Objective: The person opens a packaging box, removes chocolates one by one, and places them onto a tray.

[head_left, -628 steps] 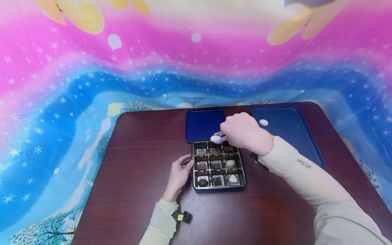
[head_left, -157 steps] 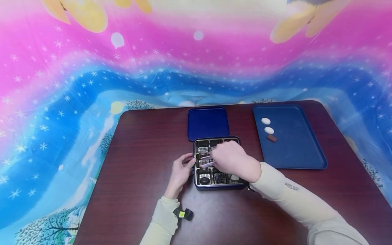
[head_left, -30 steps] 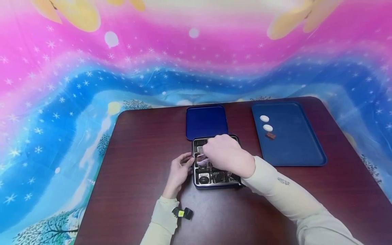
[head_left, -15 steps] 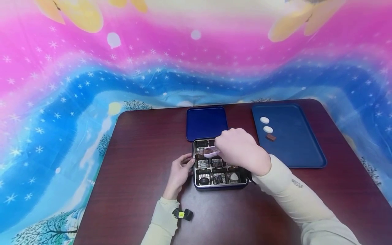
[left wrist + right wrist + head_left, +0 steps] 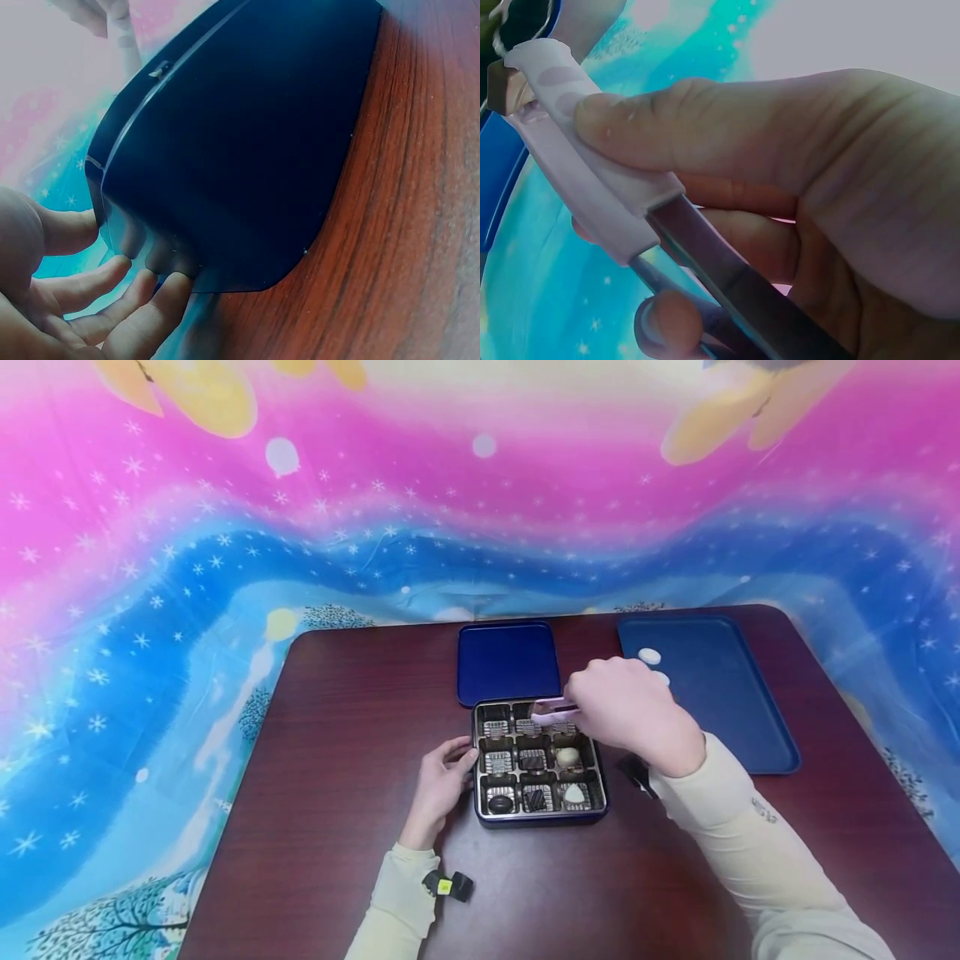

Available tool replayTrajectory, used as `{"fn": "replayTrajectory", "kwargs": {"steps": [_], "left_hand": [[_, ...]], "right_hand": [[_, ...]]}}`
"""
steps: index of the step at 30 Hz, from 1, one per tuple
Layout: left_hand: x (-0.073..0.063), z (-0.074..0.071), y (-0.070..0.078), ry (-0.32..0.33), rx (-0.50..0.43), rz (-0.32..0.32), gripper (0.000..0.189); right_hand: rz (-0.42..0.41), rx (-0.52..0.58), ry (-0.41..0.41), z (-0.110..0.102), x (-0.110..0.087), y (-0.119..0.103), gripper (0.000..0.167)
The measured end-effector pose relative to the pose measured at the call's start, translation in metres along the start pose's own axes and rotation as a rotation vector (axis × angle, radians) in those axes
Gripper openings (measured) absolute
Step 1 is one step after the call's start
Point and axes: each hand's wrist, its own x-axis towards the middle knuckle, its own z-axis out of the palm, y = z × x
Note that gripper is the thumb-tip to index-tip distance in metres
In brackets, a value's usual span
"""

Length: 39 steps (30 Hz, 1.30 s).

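Note:
In the head view, a dark blue tin (image 5: 542,818) has a divided insert with chocolates in several compartments. Its middle row shows a bare left compartment, a dark chocolate (image 5: 533,760) and a cream round one (image 5: 567,757). My left hand (image 5: 441,785) touches the tin's left side; in the left wrist view its thumb and bent fingertips rest against the outer wall. My right hand (image 5: 633,706) grips tongs (image 5: 553,713) with lilac tips above the tin's back row. Between those tips, the right wrist view shows a brown chocolate piece (image 5: 508,90).
Behind the tin lies a blue lid (image 5: 507,662). A blue tray (image 5: 720,693) at the back right bears a white oval piece (image 5: 649,656) and another partly behind my hand. A patterned cloth (image 5: 472,543) hangs behind the brown table (image 5: 337,735).
My right hand has lifted the brown chocolate out of the middle-left compartment with the tongs and moved it right and back. It now covers the tray's brown piece. My left hand stays put.

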Motion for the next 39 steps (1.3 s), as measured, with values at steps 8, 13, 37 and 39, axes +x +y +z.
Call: {"fn": "replayTrajectory", "kwargs": {"steps": [8, 13, 37, 39], "left_hand": [[0.000, 0.000, -0.001, -0.002, 0.011, 0.020, 0.038], [0.000, -0.001, 0.000, 0.002, 0.008, 0.022, 0.038], [0.000, -0.001, -0.003, -0.005, 0.004, 0.019, 0.038], [0.000, -0.001, -0.003, -0.005, 0.005, 0.021, 0.038]], "right_hand": [[0.095, 0.040, -0.053, -0.002, -0.007, 0.030, 0.011], [0.166, 0.066, -0.071, -0.003, -0.012, 0.048, 0.005], [0.343, 0.181, -0.164, 0.007, -0.044, 0.122, 0.019], [0.345, 0.184, -0.176, 0.009, -0.045, 0.127, 0.020]]}}
